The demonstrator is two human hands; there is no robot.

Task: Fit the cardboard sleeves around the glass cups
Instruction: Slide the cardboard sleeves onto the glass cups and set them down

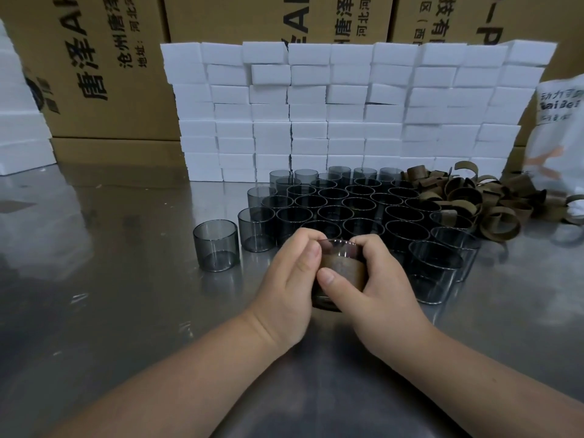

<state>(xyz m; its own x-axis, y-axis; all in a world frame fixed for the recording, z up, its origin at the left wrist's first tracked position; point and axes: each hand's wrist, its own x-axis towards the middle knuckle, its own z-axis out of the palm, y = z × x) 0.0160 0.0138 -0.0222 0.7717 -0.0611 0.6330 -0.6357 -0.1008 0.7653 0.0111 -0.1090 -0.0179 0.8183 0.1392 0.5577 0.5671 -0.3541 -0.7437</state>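
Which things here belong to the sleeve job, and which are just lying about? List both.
Job: held cup, its sleeve, left hand, right hand, bare cups, loose sleeves.
Lying about: white blocks, cardboard boxes, white bag.

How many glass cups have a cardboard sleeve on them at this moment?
1. It is the cup held between the left hand and the right hand, with a brown sleeve around it. The other cups look bare; the hands may hide some.
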